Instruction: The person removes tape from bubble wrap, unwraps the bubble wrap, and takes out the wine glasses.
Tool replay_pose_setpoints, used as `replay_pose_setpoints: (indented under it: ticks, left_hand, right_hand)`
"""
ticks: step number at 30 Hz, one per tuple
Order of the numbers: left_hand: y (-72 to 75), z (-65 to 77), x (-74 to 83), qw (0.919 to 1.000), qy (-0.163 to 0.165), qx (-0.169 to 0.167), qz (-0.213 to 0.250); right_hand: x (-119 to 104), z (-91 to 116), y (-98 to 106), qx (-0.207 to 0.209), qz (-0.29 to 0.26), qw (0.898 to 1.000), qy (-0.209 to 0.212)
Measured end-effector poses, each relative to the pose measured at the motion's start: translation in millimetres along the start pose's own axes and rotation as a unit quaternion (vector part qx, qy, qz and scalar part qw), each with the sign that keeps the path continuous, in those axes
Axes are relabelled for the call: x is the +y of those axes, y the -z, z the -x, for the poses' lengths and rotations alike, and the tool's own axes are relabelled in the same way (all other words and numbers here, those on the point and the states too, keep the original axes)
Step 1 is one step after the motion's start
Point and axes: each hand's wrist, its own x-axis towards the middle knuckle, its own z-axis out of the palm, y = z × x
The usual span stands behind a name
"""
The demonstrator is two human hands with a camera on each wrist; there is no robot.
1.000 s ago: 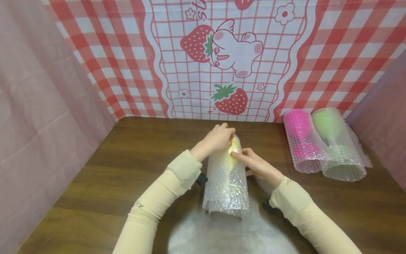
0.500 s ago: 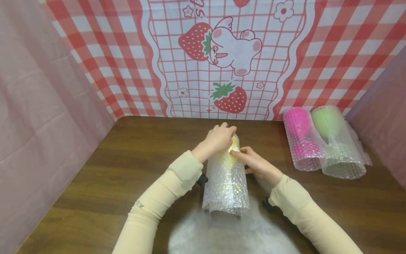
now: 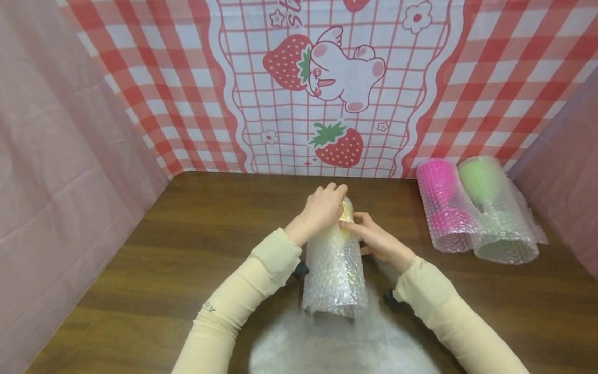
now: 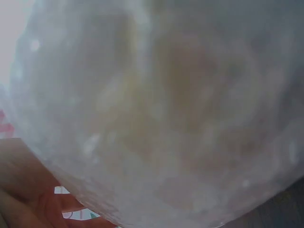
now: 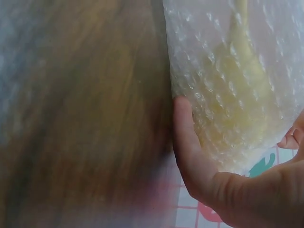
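Observation:
A bubble wrap roll (image 3: 334,275) lies at mid-table, its open end facing me. Through the plastic shows a yellow goblet (image 5: 237,95) with a bulging bowl and a thin stem. My left hand (image 3: 322,210) reaches over the roll's far left part, fingers bent over its top end. From the right, my right hand (image 3: 377,240) holds the roll's side, thumb laid on top and the other fingers against the flank. In the left wrist view the blurred bubble wrap (image 4: 156,118) fills most of the picture.
Two more bubble-wrapped goblets, one pink (image 3: 439,187) and one green (image 3: 483,182), lie side by side at the right rear of the brown table (image 3: 187,249). A strawberry-print cloth (image 3: 336,78) hangs behind, with pink drapes (image 3: 60,171) at the sides.
The roll's near end has shifted slightly to the right. My left forearm and hand have moved a little right and nearer; the right hand stays almost in place. The wrapped goblets lie still.

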Motion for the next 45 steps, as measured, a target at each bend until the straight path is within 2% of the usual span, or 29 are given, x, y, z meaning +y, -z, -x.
replay_pose_setpoints:
  ticks: [20, 38, 41, 45]
  left_hand:
    - [-1.3, 0.7, -0.7, 0.999, 0.019, 0.035, 0.019]
    - [-3.0, 0.1, -3.7, 0.9967, 0.056, 0.032, 0.049]
    - [-2.7, -0.7, -6.5, 0.9943, 0.07, 0.026, 0.077]
    - [-0.1, -2.1, -15.0, 0.9824, 0.115, 0.019, 0.146]
  right_hand:
    - [-1, -3, -6, 0.017, -0.012, 1.0, 0.0]
    - [-1, -3, -7, 0.018, -0.014, 1.0, -0.004]
    - [0, -4, -8, 0.022, -0.02, 1.0, -0.005]
    - [2, -5, -10, 0.023, -0.03, 0.999, -0.006]
